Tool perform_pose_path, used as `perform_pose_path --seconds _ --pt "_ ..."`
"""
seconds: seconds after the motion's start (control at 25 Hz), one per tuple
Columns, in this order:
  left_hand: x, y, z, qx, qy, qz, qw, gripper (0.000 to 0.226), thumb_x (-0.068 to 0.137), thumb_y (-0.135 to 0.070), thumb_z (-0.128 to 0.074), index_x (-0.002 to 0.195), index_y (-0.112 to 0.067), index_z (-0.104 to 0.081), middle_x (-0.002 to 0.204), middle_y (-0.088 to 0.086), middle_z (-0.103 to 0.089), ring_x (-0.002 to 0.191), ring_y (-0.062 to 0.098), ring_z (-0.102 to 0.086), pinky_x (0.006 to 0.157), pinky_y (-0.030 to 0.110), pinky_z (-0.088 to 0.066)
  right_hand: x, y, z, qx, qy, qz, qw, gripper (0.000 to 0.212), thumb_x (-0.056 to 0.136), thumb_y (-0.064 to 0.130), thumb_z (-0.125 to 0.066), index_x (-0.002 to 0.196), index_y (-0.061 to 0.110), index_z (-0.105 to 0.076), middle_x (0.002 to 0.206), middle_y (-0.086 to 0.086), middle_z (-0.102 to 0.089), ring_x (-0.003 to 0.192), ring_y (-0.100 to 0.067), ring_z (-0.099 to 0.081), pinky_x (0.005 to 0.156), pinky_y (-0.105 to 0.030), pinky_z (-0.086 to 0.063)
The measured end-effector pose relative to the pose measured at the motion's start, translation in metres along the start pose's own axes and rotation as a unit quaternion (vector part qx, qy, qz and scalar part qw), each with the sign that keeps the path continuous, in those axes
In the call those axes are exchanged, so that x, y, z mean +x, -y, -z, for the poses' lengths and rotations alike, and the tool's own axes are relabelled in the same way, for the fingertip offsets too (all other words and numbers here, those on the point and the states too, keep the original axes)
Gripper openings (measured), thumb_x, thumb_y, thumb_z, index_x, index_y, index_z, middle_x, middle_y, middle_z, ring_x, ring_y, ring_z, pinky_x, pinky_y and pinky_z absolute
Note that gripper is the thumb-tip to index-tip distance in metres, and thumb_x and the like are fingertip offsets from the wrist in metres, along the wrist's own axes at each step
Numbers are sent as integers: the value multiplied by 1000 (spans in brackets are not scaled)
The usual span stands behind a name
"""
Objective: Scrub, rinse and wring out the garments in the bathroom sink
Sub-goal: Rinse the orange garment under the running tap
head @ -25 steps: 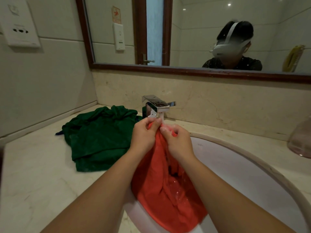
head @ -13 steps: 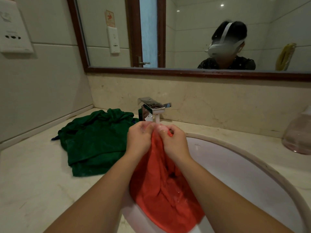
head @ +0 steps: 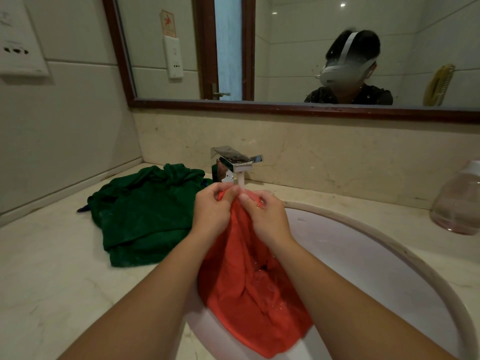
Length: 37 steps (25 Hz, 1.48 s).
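A wet orange-red garment (head: 249,289) hangs from both my hands into the left side of the white sink basin (head: 363,261). My left hand (head: 214,211) and my right hand (head: 267,216) grip its bunched top edge side by side, just below the chrome faucet (head: 233,163). A thin stream of water (head: 240,181) runs from the spout onto my fingers and the cloth. A dark green garment (head: 145,214) lies crumpled on the counter to the left of the faucet.
The marble counter (head: 52,276) stretches left and toward me. A pinkish translucent bottle (head: 459,203) stands at the right edge. Above the backsplash hangs a framed mirror (head: 285,48) that reflects a person. A white wall unit (head: 18,48) is at upper left.
My hands keep hold of the orange-red garment's top and have shifted slightly under the spout. The running stream now shows falling on my fingers.
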<state>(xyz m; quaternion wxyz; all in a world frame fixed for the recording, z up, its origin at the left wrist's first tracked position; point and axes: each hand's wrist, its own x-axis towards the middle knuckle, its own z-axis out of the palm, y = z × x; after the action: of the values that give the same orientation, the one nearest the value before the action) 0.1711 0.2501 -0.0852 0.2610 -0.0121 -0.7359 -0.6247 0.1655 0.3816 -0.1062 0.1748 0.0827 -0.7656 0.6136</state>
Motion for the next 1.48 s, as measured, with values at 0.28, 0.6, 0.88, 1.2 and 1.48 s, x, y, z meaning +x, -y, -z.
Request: perform_pose_path --seconds 0.28,0.6,0.88,1.2,1.48 --pt "-2 -1 2 5 14 -17 1000 4 94 -20 -71 95 -23 -74 91 -8 -74 82 -1 -67 73 13 -52 -1 5 1 22 -15 53 998 11 93 24 -73 102 30 -76 97 18 -73 97 5 -66 86 -14 -50" --pt "-2 -1 1 -11 16 -24 1000 7 95 -17 -70 99 -16 -75 91 -3 -74 81 0 -67 72 15 -52 -2 6 0 -2 -13 62 998 18 94 26 -73 112 25 -77 104 15 -74 99 3 -66 85 -15 -50" --pt "-3 1 1 -1 24 -16 1000 8 95 -19 -70 101 -17 -75 93 -6 -74 81 -4 -66 74 14 -51 -2 8 2 -7 -15 51 999 15 94 24 -72 106 24 -81 99 13 -77 95 1 -68 85 -21 -54" --pt "-3 0 -2 -7 26 -17 999 5 96 -19 -69 98 -20 -73 91 -6 -73 83 4 -67 74 17 -52 -3 12 4 -17 -14 53 998 16 96 30 -70 106 24 -80 99 14 -77 93 5 -67 80 -13 -51" --pt "0 6 -7 49 59 -26 997 17 89 -36 -76 99 -25 -68 92 -13 -67 84 0 -60 73 18 -45 1 21 17 -31 -115 54 991 13 96 15 -67 96 19 -80 88 12 -73 86 -4 -65 78 -16 -48"
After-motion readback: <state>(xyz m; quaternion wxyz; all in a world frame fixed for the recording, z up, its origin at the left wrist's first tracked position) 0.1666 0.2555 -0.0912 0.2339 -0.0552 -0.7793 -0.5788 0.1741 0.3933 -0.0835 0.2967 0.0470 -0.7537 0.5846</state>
